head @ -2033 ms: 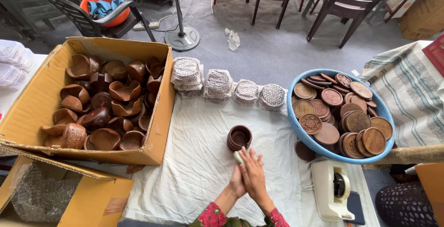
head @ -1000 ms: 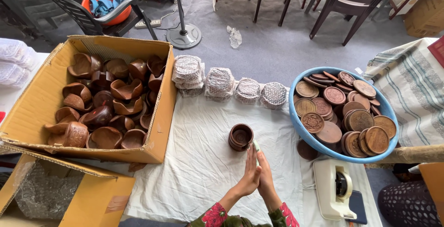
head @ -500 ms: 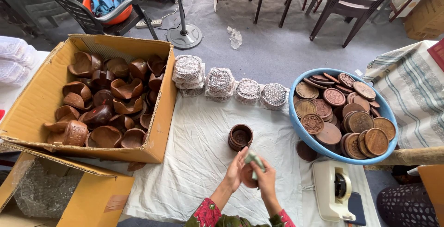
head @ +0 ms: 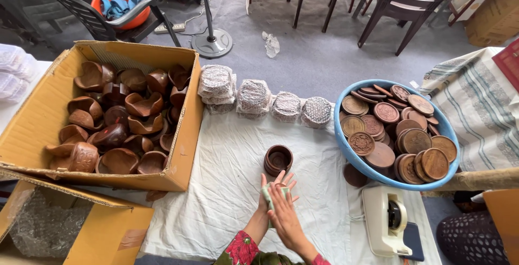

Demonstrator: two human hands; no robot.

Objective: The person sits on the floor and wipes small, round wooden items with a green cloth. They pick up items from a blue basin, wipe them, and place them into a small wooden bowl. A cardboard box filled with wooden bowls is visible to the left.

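My left hand [head: 274, 185] and my right hand [head: 286, 217] are pressed palm to palm over the white sheet [head: 216, 189], low in the middle of the view. A small pale green cloth [head: 268, 192] is squeezed between them, and the left fingers are spread. Just beyond the fingertips stands a small round dark wooden container [head: 278, 159], apart from both hands.
A cardboard box [head: 32, 130] of wooden bowls stands at the left. A blue basin [head: 351, 154] of carved wooden discs sits at the right. Wrapped stacks [head: 254, 97] line the far edge. A white tape dispenser [head: 386, 219] lies near right. Chairs and a fan stand are on the floor behind.
My hands have kept rubbing together in the same spot; the pale cloth now shows between the palms, and the left fingers have spread. The wooden container has not moved.
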